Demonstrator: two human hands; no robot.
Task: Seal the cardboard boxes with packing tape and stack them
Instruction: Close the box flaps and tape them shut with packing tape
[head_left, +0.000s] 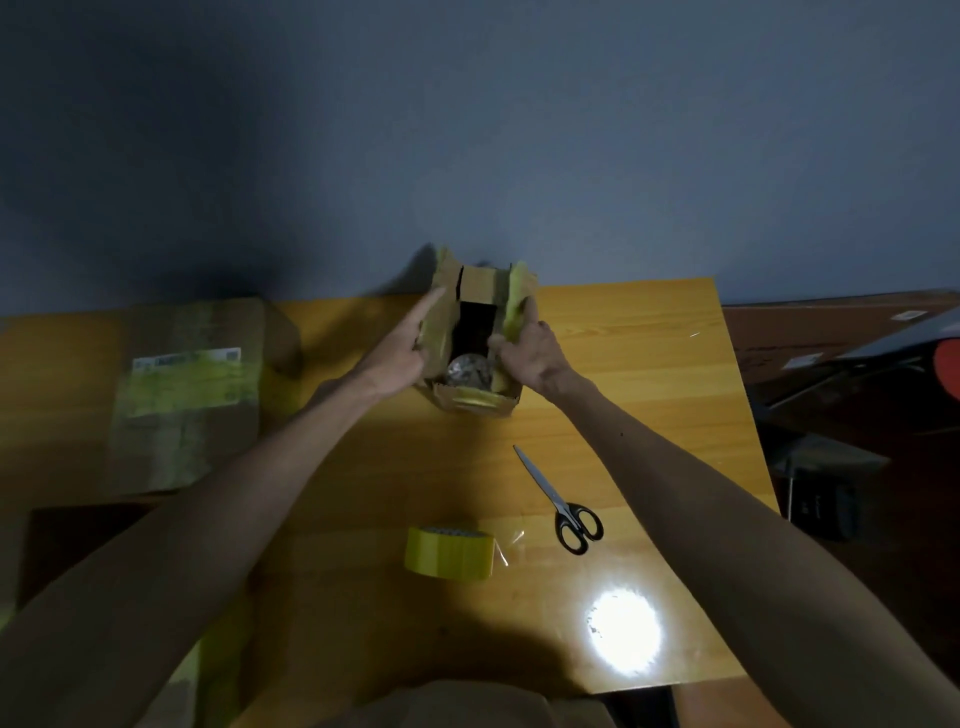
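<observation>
Hands both on small box (478, 405), which stands on table (649, 364) toward its far edge, top flaps raised, yellow tape on flaps and near rim; left hand (400, 356) lies with fingers straight, flat against the outside of the left flap, curled round nothing; right hand (530, 358) grips the right flap, thumb and fingers curled over its edge; crumpled shiny object (467, 370) shows inside, nature unclear; tape roll (449, 553), yellow, lies nearer the person; scissors (558, 499), black-handled, blades closed, lie just right of the roll, not touching it; larger box (187, 395), labelled and taped, sits at left, well apart.
</observation>
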